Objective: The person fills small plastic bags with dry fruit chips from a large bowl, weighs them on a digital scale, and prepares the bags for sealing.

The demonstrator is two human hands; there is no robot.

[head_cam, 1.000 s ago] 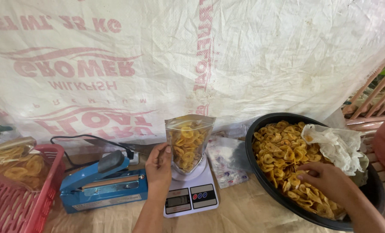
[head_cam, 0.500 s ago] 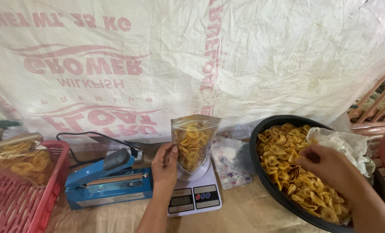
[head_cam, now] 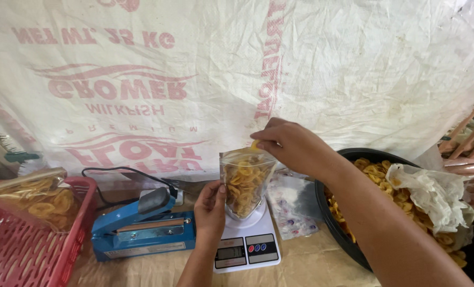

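A clear plastic bag of yellow chips [head_cam: 245,180] stands upright on a small white digital scale [head_cam: 247,245]. My left hand [head_cam: 211,207] grips the bag's left side. Over the bag's open mouth, my right hand [head_cam: 290,142] pinches a yellow chip [head_cam: 255,144] between its fingertips. A big black bowl [head_cam: 339,234] of the same chips sits to the right, and a crumpled white plastic sheet [head_cam: 432,192] lies on the chips.
A blue heat sealer [head_cam: 141,231] with a black cord sits left of the scale. At far left, a red basket [head_cam: 29,250] holds filled chip bags [head_cam: 32,194]. Empty clear bags [head_cam: 292,210] lie between scale and bowl. A white printed sack hangs behind.
My right hand left the bowl and rose leftward to the bag's mouth with a chip. My left hand stayed on the bag. The view shifted slightly.
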